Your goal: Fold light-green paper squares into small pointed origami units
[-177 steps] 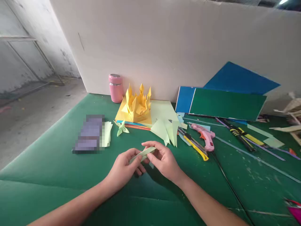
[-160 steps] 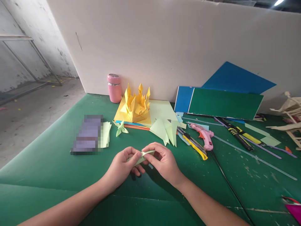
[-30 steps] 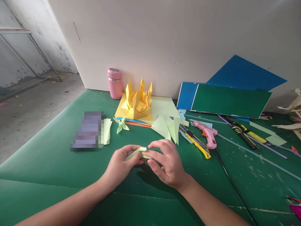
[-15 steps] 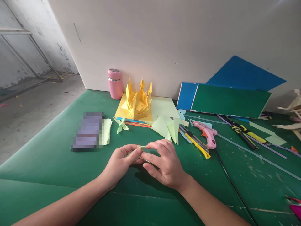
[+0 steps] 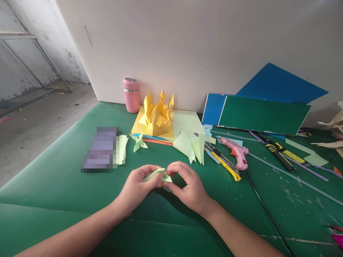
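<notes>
A small piece of folded light green paper [image 5: 154, 175] is pinched between the thumb and fingers of my left hand [image 5: 136, 185], held just above the table. My right hand [image 5: 189, 185] curls around the paper's right end, thumb and index finger at its pointed flap. Fingers cover part of the folds. Beyond my hands lies a light green folded paper flower [image 5: 138, 142]. Behind it, a yellow folded-paper crown [image 5: 158, 119] stands on a stack of coloured sheets [image 5: 187, 119].
At left are a blurred-out phone-like object [image 5: 100, 150] and green paper slips [image 5: 122, 150]. A pink flask [image 5: 132, 95] stands by the wall. Toward the right lie a yellow utility knife [image 5: 225, 166], a pink glue gun [image 5: 239, 155] with its cord, glue sticks, and leaning boards [image 5: 264, 114].
The paper has turned so more of its folded face and right flap shows. My right index finger has bent inward, and the thumb has moved up to the paper.
</notes>
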`<state>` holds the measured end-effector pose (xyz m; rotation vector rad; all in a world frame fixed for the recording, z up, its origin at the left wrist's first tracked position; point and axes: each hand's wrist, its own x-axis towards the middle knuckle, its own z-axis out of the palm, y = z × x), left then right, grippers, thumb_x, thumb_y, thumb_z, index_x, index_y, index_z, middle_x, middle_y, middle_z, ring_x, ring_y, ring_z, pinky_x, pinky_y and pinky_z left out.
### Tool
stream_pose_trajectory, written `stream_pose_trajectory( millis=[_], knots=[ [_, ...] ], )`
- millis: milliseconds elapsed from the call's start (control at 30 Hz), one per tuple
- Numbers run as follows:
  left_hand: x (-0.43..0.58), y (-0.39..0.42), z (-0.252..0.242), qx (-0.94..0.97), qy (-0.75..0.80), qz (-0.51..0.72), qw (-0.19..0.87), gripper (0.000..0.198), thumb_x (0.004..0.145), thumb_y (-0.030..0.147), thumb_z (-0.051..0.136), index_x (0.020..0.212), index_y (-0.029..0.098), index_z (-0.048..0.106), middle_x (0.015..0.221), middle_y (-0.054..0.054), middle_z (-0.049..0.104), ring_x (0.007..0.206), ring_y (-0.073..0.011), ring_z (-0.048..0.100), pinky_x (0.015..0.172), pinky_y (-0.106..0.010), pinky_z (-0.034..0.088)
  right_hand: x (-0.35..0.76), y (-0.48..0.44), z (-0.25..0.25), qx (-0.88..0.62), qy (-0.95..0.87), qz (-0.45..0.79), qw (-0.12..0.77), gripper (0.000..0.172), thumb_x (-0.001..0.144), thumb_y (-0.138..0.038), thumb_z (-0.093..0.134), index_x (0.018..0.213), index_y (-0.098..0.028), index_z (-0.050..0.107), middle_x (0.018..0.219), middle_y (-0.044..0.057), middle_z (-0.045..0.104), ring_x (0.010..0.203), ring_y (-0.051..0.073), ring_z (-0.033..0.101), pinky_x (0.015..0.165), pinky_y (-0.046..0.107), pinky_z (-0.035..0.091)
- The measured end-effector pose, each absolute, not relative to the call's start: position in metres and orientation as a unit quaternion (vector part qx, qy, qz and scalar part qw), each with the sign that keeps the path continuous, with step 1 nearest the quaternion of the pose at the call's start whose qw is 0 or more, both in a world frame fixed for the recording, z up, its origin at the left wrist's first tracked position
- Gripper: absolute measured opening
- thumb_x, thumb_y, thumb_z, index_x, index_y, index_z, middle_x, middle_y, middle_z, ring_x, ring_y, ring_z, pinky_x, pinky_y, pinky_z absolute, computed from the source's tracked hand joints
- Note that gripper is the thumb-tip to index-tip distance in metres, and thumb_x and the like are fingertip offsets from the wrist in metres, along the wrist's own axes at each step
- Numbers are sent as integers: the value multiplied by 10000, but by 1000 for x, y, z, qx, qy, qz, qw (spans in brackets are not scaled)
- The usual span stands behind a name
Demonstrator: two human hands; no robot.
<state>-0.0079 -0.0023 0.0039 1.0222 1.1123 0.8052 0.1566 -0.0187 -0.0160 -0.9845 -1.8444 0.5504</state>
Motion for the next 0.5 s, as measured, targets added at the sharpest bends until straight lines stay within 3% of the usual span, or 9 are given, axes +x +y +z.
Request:
stream_pose_trajectory(
  millis=[133, 300, 500],
  knots=[
    [-8, -2, 5, 505, 502, 339, 615, 186, 657, 319, 730, 736, 174, 642, 649, 27, 632, 601, -127, 588, 600, -220, 446, 156, -19, -17, -389, -758, 216, 476, 96, 847, -204, 618, 917, -229, 556, 858, 20, 614, 771, 149, 589, 708, 286, 510],
    [-8, -3, 7, 501, 485, 349, 627, 177, 704, 339, 674, 760, 176, 635, 636, 17, 631, 635, -142, 587, 658, -239, 446, 156, -19, -18, -389, -758, 214, 478, 108, 844, -196, 620, 930, -235, 569, 867, 20, 625, 798, 156, 604, 726, 303, 516],
    [-4, -9, 9, 485, 489, 370, 623, 161, 705, 340, 659, 722, 181, 638, 602, 33, 577, 602, -125, 528, 619, -219, 422, 155, -20, -16, -383, -760, 197, 486, 88, 868, -173, 572, 922, -242, 584, 847, 21, 645, 832, 168, 614, 743, 318, 523]
  ],
)
